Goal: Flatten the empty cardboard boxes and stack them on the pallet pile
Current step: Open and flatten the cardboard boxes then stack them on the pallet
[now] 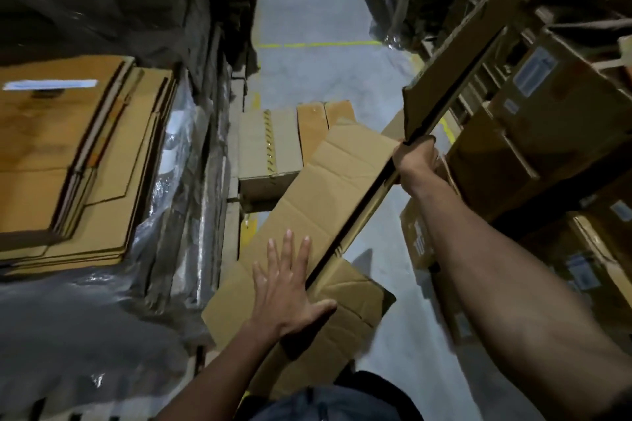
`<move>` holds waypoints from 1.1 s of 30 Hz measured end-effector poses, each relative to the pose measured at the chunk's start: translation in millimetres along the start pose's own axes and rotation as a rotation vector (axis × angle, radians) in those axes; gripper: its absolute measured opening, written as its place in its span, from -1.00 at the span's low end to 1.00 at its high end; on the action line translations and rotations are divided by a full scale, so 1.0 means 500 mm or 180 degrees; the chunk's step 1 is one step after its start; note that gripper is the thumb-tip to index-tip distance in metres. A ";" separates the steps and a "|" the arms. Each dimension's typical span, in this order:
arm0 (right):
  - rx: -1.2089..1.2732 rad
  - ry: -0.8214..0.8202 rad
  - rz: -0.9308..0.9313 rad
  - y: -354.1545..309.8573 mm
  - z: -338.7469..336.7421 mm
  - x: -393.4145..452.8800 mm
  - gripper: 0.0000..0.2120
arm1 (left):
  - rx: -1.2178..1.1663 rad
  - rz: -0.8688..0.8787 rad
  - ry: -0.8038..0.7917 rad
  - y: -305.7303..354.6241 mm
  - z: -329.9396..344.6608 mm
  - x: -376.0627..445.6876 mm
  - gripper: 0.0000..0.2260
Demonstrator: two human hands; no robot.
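A long flattened cardboard box [328,195] slants from the lower middle up to the right, seen nearly edge-on along its dark fold. My right hand [415,161] grips its upper edge at mid length. My left hand [290,287] lies flat with fingers spread against the box's broad lower panel. The pile of flattened boxes [68,164] sits at the left on plastic-wrapped stock, with a white label on top.
A taped, closed box [268,150] stands on the floor behind the held one. Stacked cartons with labels [547,133] fill the right side. A grey floor aisle [318,27] with yellow lines runs ahead. Dark wrapped pallets line the left.
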State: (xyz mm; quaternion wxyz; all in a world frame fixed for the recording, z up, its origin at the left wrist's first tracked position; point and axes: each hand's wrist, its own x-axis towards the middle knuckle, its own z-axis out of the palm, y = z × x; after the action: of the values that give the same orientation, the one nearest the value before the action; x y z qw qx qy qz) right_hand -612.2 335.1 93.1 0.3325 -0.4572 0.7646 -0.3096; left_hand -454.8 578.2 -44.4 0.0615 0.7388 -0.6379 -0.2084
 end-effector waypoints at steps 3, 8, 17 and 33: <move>0.0015 -0.0268 -0.0108 -0.018 0.003 0.023 -0.62 | -0.0089 -0.0277 0.0013 0.039 -0.002 0.025 0.07; 0.0155 -0.0530 -0.0295 -0.065 -0.002 0.052 -0.62 | -0.0271 -0.0544 0.0219 0.086 -0.007 0.069 -0.01; -0.0054 -0.0719 -0.0894 -0.165 -0.004 0.067 -0.62 | -0.0784 -0.0367 0.1273 0.114 -0.041 0.113 -0.39; -0.0536 -0.1153 -0.1889 -0.003 -0.015 0.033 -0.50 | -0.3561 -0.1438 0.1485 0.185 -0.197 0.226 -0.91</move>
State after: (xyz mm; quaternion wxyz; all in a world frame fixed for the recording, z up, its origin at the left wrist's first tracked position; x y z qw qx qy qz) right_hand -623.3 320.9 95.1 0.3194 -0.7326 0.5500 -0.2424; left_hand -490.4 435.1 52.0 0.5289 0.7371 -0.2316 -0.3512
